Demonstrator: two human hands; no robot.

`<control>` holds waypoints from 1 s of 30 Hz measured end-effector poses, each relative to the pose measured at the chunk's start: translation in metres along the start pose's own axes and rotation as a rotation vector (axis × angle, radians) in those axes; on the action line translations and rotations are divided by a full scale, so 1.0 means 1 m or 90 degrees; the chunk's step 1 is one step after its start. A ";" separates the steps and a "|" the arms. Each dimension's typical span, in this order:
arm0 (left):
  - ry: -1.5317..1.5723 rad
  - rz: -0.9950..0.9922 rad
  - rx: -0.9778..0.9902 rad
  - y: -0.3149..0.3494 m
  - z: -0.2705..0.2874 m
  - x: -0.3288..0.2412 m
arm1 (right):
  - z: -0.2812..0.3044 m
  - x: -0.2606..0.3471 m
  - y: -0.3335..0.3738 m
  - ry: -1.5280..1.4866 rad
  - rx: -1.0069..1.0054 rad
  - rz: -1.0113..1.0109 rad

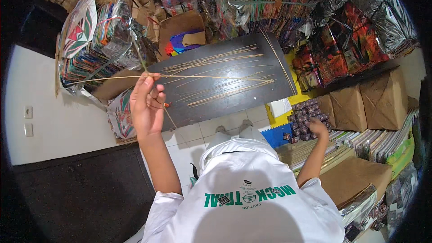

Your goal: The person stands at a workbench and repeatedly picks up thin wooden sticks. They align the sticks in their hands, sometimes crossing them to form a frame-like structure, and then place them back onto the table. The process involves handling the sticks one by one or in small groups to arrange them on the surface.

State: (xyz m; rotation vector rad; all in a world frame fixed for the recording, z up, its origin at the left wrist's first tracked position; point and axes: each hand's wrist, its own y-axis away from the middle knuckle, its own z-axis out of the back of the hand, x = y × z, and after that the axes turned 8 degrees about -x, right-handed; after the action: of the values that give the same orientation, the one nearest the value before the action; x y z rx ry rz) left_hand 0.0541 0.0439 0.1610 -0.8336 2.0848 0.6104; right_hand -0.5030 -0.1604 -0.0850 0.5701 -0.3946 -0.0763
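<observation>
Up in front of me, my left hand [147, 105] pinches two thin bamboo sticks where they cross. One stick [193, 77] lies nearly level and reaches over the table; the other [139, 54] slants steeply across it. Beyond, several loose bamboo sticks [225, 96] are spread over the dark table [193, 116]. Off to the right, my right hand [318, 127] is down at a cluster of small dark square packets [299, 117]. Its fingers are blurred and partly hidden against them, so whether it grips one cannot be told.
Tied stacks of colourful sheets [288, 15] line the back, with a cardboard box [180, 22] beside them. Another stack [103, 40] stands left of the table. Brown paper parcels [380, 101] sit at the right, above flat bundles [355, 146]. A black panel [81, 193] fills the lower left.
</observation>
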 end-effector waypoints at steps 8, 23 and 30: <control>-0.005 0.079 0.071 0.019 -0.022 0.027 | -0.009 0.227 0.074 -0.311 -0.127 0.522; -0.080 0.161 0.132 0.037 -0.034 0.054 | -0.018 0.349 0.148 -0.644 0.325 0.551; -0.069 0.207 0.092 0.033 -0.013 0.060 | -0.003 0.339 0.146 -0.634 0.285 0.495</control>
State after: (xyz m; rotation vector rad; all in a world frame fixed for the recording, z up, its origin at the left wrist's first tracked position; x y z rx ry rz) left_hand -0.0043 0.0362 0.1237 -0.3738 2.1504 0.6512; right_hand -0.1950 -0.0962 0.1080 0.7569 -1.6063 0.5111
